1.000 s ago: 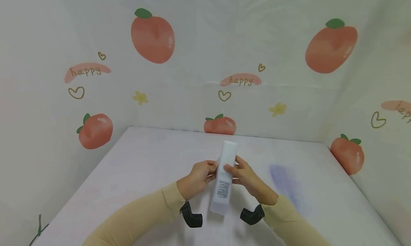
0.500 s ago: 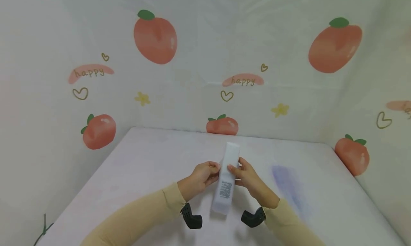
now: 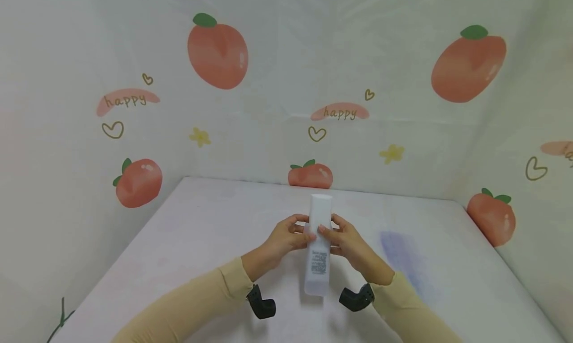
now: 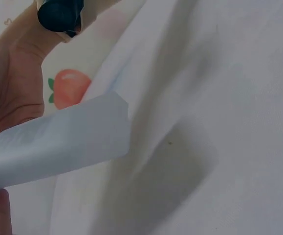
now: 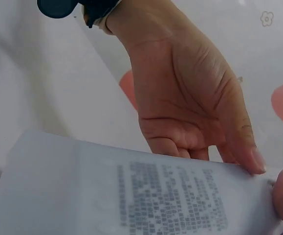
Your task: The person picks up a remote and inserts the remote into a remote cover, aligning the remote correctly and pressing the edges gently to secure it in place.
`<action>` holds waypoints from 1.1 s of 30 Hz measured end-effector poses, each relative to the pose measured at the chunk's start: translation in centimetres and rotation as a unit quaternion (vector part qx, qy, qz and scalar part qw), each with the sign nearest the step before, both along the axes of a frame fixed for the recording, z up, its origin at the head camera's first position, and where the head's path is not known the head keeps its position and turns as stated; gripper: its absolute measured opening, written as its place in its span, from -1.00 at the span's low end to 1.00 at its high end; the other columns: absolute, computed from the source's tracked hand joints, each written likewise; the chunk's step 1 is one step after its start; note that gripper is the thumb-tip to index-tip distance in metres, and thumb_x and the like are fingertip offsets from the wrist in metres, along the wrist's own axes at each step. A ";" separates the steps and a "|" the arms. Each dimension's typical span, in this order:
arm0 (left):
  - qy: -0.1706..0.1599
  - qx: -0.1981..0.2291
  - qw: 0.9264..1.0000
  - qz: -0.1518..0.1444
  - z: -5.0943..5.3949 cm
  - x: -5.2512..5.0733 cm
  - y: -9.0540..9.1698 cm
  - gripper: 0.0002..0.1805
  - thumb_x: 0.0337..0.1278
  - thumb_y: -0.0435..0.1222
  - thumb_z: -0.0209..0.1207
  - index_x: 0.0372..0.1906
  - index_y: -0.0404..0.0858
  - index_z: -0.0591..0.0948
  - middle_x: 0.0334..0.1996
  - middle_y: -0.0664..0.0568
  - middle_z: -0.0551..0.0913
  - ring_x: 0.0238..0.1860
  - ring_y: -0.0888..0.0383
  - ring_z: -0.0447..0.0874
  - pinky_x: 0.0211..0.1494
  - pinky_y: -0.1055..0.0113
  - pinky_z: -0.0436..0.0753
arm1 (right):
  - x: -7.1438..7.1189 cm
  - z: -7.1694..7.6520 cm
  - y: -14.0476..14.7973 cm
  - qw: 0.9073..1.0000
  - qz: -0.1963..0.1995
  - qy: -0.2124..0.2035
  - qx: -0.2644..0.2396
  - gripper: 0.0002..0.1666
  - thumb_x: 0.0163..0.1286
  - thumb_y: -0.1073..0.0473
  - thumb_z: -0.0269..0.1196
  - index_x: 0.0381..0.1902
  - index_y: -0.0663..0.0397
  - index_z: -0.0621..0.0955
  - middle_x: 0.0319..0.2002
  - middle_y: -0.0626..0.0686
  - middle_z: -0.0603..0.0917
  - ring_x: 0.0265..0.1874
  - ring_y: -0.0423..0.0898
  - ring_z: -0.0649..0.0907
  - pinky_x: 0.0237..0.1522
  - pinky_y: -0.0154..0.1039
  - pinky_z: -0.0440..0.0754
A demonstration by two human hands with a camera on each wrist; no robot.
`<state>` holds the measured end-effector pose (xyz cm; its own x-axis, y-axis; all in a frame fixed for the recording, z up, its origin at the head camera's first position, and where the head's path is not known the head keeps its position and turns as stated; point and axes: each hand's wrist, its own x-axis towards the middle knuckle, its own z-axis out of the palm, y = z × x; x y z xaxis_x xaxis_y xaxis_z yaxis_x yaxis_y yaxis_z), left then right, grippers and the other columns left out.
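Observation:
A long, white, box-like container point(image 3: 321, 211) with a frosted lower part and a block of dark print stands over the middle of the table, nearly in line with my view. My left hand point(image 3: 288, 234) holds its left side, thumb on the front. On the opposite side my right hand point(image 3: 346, 241) grips it, thumb pressed on the front face and fingers behind. The left wrist view shows the container's plain lower end point(image 4: 82, 139) held above its shadow. In the right wrist view the printed face point(image 5: 170, 196) is close, though the writing cannot be read.
A white table point(image 3: 224, 209) with a bluish smudge point(image 3: 400, 258) on the right lies beneath. Fruit-printed cloth point(image 3: 268, 74) hangs behind and along the sides. Black wrist cameras point(image 3: 261, 302) sit under both cuffs.
The left thumb has shifted from the container's left edge onto its front, and the left fingers have spread. The container has turned more upright, its lower end swinging right. My right hand keeps its hold.

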<state>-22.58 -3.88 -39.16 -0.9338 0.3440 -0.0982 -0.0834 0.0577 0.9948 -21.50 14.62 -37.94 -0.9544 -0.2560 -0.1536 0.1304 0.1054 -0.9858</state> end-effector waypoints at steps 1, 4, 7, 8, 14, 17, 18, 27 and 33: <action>0.003 -0.007 1.000 -0.004 0.0 -0.1 0.0 -0.52 0.09 -0.32 0.35 0.13 -0.31 0.51 -0.19 -0.09 0.59 -0.21 0.14 0.62 0.00 0.18 0.68 | 0.0 0.0 0.0 1.000 0.001 -0.003 -0.002 -0.37 0.44 0.08 0.18 0.35 0.17 0.27 -0.03 0.14 0.63 -0.15 -0.08 0.68 -0.01 -0.02 0.65; 0.009 -0.032 0.999 -0.010 0.1 -0.2 0.0 -0.56 0.05 -0.31 0.37 0.06 -0.34 0.56 -0.21 -0.07 0.58 -0.22 0.15 0.60 -0.03 0.21 0.69 | 0.0 -0.1 0.1 1.000 0.016 -0.003 -0.001 -0.35 0.43 0.03 0.19 0.35 0.18 0.27 -0.08 0.10 0.64 -0.17 -0.10 0.68 -0.03 -0.05 0.65; 0.013 -0.052 0.999 -0.011 0.0 -0.2 0.1 -0.56 0.01 -0.31 0.39 0.03 -0.34 0.58 -0.19 -0.10 0.57 -0.22 0.14 0.59 -0.05 0.21 0.69 | 0.1 -0.2 0.0 1.000 0.023 0.000 0.004 -0.32 0.41 0.00 0.20 0.34 0.18 0.27 -0.10 0.11 0.65 -0.17 -0.10 0.68 -0.03 -0.04 0.65; 0.014 -0.057 0.998 -0.011 0.0 -0.2 0.1 -0.55 0.00 -0.31 0.39 0.04 -0.34 0.58 -0.19 -0.10 0.57 -0.22 0.14 0.59 -0.06 0.21 0.69 | 0.2 -0.2 0.0 1.000 0.025 0.000 0.005 -0.32 0.41 0.00 0.21 0.34 0.19 0.27 -0.09 0.12 0.65 -0.16 -0.09 0.67 -0.03 -0.03 0.65; 0.018 -0.068 0.998 -0.008 -0.3 0.0 0.5 -0.51 -0.01 -0.31 0.40 0.09 -0.34 0.58 -0.19 -0.08 0.62 -0.21 0.14 0.61 -0.09 0.19 0.69 | 0.4 -0.3 -0.2 1.000 0.014 -0.006 0.012 -0.32 0.39 0.02 0.23 0.34 0.18 0.29 0.00 0.21 0.63 -0.13 -0.04 0.67 0.01 0.03 0.64; 0.007 -0.058 0.998 -0.005 -0.6 0.2 0.6 -0.51 -0.01 -0.32 0.40 0.09 -0.34 0.59 -0.20 -0.09 0.66 -0.21 0.15 0.64 -0.08 0.18 0.69 | 0.5 -0.5 -0.1 1.000 0.016 -0.006 0.020 -0.31 0.39 0.00 0.24 0.34 0.17 0.28 0.03 0.23 0.61 -0.11 -0.04 0.67 0.02 0.02 0.63; 0.002 -0.056 0.998 -0.003 -0.6 0.3 0.6 -0.51 -0.01 -0.32 0.41 0.08 -0.34 0.59 -0.20 -0.10 0.67 -0.21 0.14 0.65 -0.08 0.19 0.69 | 0.6 -0.6 -0.1 1.000 0.018 -0.007 0.018 -0.30 0.39 0.01 0.24 0.34 0.15 0.26 0.04 0.24 0.60 -0.11 -0.04 0.67 0.02 0.01 0.63; -0.031 -0.020 0.999 0.035 0.0 -0.1 -0.5 -0.42 0.05 -0.33 0.37 0.21 -0.38 0.50 -0.06 -0.18 0.66 -0.08 0.05 0.68 0.08 0.10 0.64 | 0.8 -1.1 1.3 0.998 0.028 -0.019 -0.045 -0.18 0.41 0.11 0.22 0.43 0.27 0.08 -0.01 0.08 0.57 -0.08 -0.15 0.64 0.13 -0.18 0.59; -0.031 -0.018 0.999 0.036 0.6 -0.5 -0.7 -0.46 0.09 -0.26 0.35 0.18 -0.34 0.53 -0.05 -0.14 0.66 -0.11 0.09 0.67 0.11 0.11 0.63 | 0.7 -1.7 0.6 0.998 0.014 -0.013 -0.064 -0.67 0.44 0.13 0.18 0.05 0.21 0.49 -0.17 -0.12 0.61 -0.13 -0.19 0.63 0.03 -0.21 0.62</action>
<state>-23.08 -4.60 -38.59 -0.9477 0.2716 -0.1676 -0.1497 0.0856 0.9850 -20.78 15.23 -39.65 -0.9428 -0.3016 -0.1421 0.1542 -0.0167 -0.9879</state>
